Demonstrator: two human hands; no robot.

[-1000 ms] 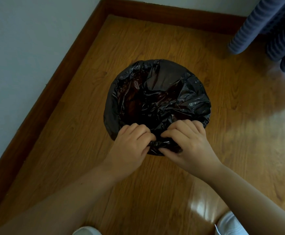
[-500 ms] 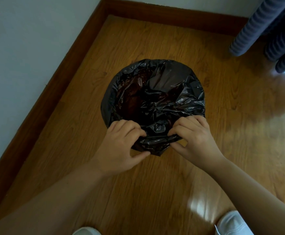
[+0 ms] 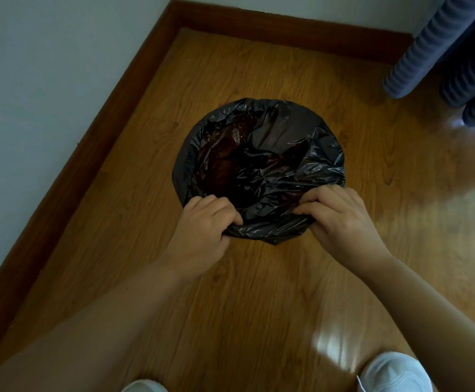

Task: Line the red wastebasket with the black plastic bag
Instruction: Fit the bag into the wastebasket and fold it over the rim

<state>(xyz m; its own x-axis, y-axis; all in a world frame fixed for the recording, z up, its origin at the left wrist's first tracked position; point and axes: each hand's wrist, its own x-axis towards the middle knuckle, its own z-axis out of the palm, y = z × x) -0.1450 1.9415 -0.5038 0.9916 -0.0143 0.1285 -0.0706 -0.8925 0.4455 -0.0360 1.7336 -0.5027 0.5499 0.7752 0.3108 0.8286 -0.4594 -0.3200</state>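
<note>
As both hands close on its near edge, the black plastic bag (image 3: pixel 270 165) sits spread over the mouth of the wastebasket, covering the rim all the way round so that the red body cannot be made out except as a dark reddish tint showing through the film inside. The left hand (image 3: pixel 202 230) is curled tight on a gathered fold of the bag at the near-left of the rim, fingers over the top and thumb underneath. The right hand (image 3: pixel 341 219) grips the same fold at the near-right, its fingers bent down over the plastic. Between the two hands the film bunches into a thick wrinkled band hanging just outside the rim. The basket stands on a wooden floor (image 3: pixel 259 321) near a corner with a brown skirting board (image 3: pixel 95 145); a dark ribbed curtain (image 3: pixel 440 46) hangs at upper right, and white shoes (image 3: pixel 391 372) show at the bottom edge.
</note>
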